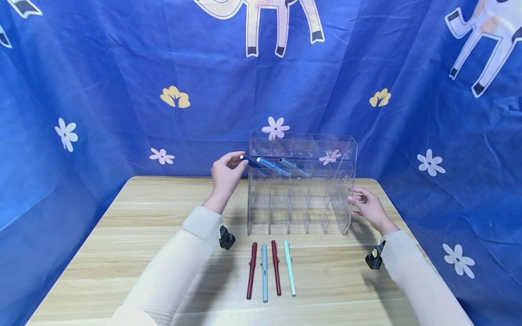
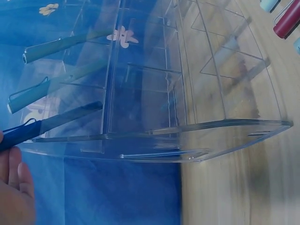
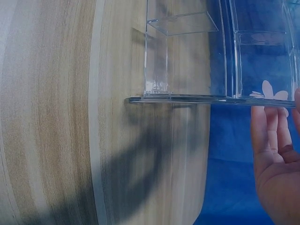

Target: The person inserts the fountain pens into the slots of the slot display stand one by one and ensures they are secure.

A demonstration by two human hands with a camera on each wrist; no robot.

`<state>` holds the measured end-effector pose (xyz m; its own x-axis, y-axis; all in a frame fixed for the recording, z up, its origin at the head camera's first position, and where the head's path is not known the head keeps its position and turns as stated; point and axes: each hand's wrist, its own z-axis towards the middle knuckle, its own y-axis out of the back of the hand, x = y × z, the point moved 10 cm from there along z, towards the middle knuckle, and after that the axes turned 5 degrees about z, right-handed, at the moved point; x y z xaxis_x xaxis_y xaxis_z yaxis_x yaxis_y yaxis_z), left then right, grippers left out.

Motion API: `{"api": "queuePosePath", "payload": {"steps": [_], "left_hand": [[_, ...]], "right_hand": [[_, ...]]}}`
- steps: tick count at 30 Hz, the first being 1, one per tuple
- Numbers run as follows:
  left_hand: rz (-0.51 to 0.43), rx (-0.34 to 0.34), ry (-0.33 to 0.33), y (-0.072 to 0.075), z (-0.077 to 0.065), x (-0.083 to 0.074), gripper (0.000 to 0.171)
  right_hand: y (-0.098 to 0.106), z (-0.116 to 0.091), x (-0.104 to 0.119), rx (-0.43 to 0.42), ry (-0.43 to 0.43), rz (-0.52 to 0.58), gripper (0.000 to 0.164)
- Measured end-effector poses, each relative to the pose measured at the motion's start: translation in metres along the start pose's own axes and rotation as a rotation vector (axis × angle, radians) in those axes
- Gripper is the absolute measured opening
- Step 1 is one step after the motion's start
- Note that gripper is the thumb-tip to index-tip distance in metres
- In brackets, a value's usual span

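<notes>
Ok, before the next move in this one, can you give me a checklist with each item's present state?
1. Left hand has a grip on the dark blue pen: ok, it pinches the cap end.
2. Dark blue pen fully seated in the clear rack: cannot tell; the transparent walls hide how it rests.
3. Right hand at the rack's right side: ok; how firmly it braces, cannot tell.
4. Rack upright on the table: ok.
5. Two lighter blue pens in the rack: ok, both lean in the same row.
6. Table free of loose pens: not ok, four lie in front of the rack.
</notes>
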<state>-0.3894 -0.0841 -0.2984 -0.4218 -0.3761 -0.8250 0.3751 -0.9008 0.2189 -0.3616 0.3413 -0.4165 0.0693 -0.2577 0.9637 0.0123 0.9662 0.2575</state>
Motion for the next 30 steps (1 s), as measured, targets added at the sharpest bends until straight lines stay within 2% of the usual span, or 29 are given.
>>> {"api": "queuePosePath", "payload": {"steps": [4, 9, 12, 16, 25, 30], "left_hand": [[0.009, 0.01, 0.01, -0.0001, -0.0001, 0.0017, 0.024], [-0.085, 0.066, 0.003, -0.0039, 0.001, 0.0035, 0.034], [-0.116, 0.101, -0.019, -0.0062, 0.0029, 0.0037, 0.033], [-0.081, 0.112, -0.032, -0.0062, 0.0049, 0.0034, 0.028], [-0.004, 0.106, -0.006, -0.0064, 0.0037, 0.0041, 0.028], [-0.004, 0.095, 0.0, -0.006, 0.0028, 0.0041, 0.027]], "right_hand": [[0.0007, -0.0001, -0.0009, -0.006, -0.001, -0.006, 0.047], [0.0005, -0.0005, -0.0014, 0.003, -0.002, -0.005, 0.047], [0.0003, -0.0003, -0.0013, 0.007, -0.002, -0.002, 0.047], [0.0003, 0.0003, -0.0011, 0.009, -0.006, -0.001, 0.047], [0.0001, 0.0002, 0.0, 0.008, -0.003, 0.002, 0.048], [0.0004, 0.0001, -0.0013, 0.002, -0.005, 0.003, 0.047]]}}
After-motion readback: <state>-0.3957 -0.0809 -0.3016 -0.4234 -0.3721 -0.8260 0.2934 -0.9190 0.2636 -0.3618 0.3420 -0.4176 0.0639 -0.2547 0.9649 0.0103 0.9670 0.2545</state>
